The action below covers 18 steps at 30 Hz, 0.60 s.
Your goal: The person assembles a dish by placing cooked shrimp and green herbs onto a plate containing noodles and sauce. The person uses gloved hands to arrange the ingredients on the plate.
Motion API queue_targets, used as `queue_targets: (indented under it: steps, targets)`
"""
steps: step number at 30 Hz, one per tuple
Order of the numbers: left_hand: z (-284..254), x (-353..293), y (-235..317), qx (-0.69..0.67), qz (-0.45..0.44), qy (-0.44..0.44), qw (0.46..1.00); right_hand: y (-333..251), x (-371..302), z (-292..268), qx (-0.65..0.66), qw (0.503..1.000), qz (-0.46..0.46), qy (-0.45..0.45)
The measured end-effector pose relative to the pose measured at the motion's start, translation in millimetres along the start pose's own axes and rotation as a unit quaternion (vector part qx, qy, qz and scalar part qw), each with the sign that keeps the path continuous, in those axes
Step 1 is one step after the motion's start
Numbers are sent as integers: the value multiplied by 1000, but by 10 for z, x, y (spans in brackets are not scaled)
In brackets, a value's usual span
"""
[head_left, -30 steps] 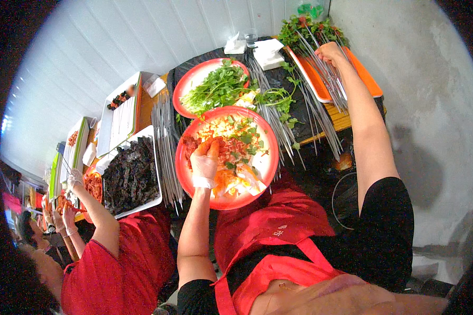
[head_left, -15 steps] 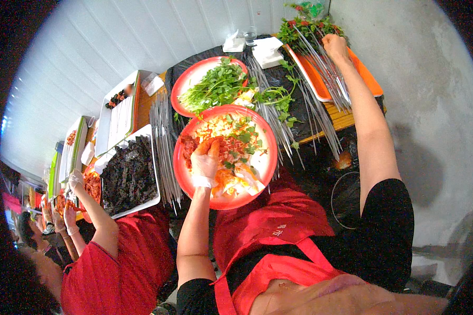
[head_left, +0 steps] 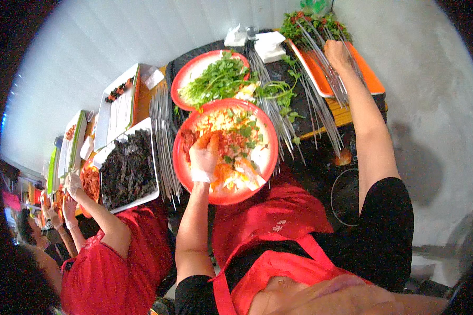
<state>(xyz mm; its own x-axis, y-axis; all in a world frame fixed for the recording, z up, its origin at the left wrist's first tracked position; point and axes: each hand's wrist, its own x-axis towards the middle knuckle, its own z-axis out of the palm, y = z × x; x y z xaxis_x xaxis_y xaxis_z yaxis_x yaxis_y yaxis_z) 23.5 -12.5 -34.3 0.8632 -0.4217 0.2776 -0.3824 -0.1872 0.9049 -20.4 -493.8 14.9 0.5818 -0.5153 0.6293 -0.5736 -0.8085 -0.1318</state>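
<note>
Chopped red meat lay in a red-rimmed plate at the front edge of our bench, mixed with green leaves and yellow bits. Our gloved left hand reached over the plate, its fingers bunched together against the meat; we could not tell whether they pinched any. Our bare right hand was at an orange tray near the bench's back right corner, its fingers curled in over metal skewers; we could not tell whether they gripped one. Leafy greens sat at that tray's far end. Behind our plate, a second plate held fresh herbs. Toward the bench's left, we had loose skewers beside a white tray of dark food.
</note>
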Motion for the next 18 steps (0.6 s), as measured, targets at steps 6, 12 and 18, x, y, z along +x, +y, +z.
queue_targets:
  steps: [6,12,18]
  targets:
    - [-3,-24,-55,-27,-7,13,1000,228,-34,115,-42,997,-63,15]
    - [-71,-76,106,7,-7,17,1000,-496,-215,-94,50,988,-143,7]
    - [-123,-43,131,-20,-2,11,1000,-1130,-640,-93,222,860,-355,-294]
